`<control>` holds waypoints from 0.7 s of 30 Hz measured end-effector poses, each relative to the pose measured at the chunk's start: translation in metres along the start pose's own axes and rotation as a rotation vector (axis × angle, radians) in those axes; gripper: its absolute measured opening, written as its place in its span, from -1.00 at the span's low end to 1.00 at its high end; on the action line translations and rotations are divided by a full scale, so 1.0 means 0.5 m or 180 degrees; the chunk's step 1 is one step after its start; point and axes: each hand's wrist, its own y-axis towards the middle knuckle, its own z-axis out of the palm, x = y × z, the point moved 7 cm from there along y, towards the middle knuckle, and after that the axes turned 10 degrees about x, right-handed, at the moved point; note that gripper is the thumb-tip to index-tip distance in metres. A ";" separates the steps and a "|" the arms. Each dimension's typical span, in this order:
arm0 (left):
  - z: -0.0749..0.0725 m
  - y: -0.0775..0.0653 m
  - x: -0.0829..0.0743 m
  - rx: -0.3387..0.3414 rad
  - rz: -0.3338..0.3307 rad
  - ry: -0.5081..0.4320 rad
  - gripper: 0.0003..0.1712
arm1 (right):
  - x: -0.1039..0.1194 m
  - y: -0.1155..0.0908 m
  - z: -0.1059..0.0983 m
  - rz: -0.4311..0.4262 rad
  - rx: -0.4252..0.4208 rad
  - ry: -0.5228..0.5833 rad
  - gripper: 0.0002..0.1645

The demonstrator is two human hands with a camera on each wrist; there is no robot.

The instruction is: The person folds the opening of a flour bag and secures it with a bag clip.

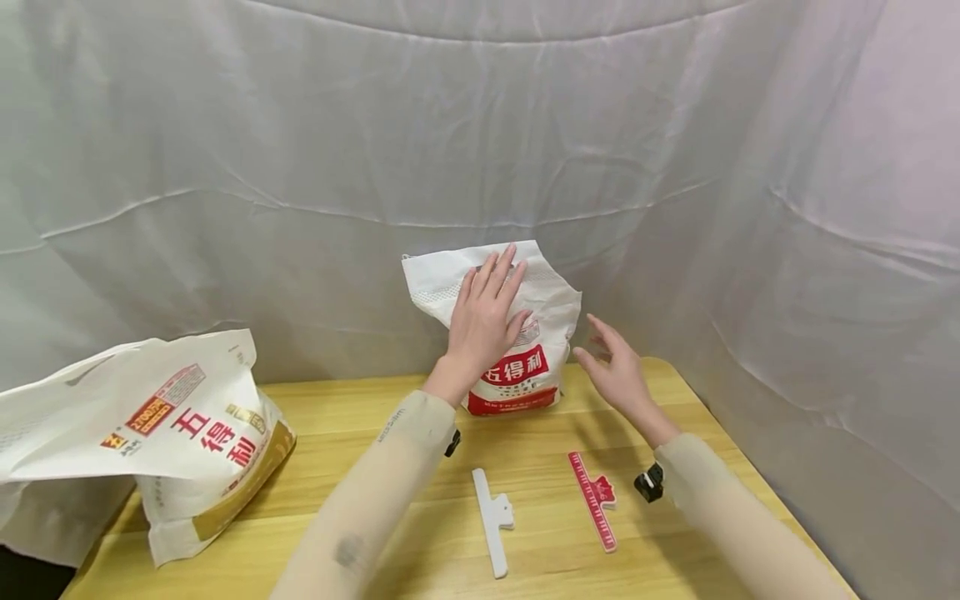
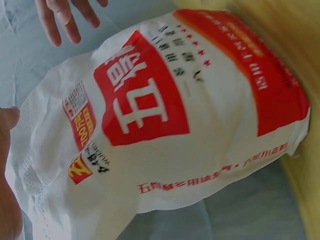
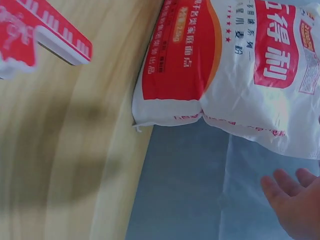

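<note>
A white flour bag with red panels [image 1: 551, 325] stands at the back of the table, its top creased over to the left. In front of its upper part is my left hand [image 1: 483, 321], fingers straight and pointing up, overlapping the bag in the head view. Only the edge of that hand shows in the left wrist view, at the bag's top end. My right hand [image 1: 618, 375] hovers by the bag's right side, fingers loosely bent and apart from it. The right wrist view shows a gap between this hand [image 3: 295, 202] and the bag [image 3: 225, 65].
On the wooden table [image 1: 420, 533] lie a white bag clip [image 1: 491, 521] and a red bag clip with a toothed pattern [image 1: 594, 504]. At the left leans a second flour bag [image 1: 202, 442] with a gold base, its top flopped leftward. A grey curtain [image 1: 337, 150] hangs behind.
</note>
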 end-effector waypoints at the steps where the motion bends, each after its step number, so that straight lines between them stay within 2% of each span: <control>1: 0.000 0.006 0.002 0.0028 -0.0003 0.0018 -0.14 | 0.001 0.006 -0.003 -0.0001 -0.0034 0.0020 -0.23; 8: -0.001 0.042 0.022 0.0202 -0.0047 0.0096 -0.14 | 0.011 0.051 -0.007 0.0066 -0.0100 0.0186 -0.20; 15: 0.003 0.055 0.042 0.0296 -0.0158 0.0080 -0.14 | 0.019 0.089 0.004 0.0091 -0.0032 0.0296 -0.20; 21: 0.013 0.065 0.049 0.0349 -0.0186 0.0123 -0.09 | 0.018 0.108 0.005 0.0245 -0.0140 0.0297 -0.29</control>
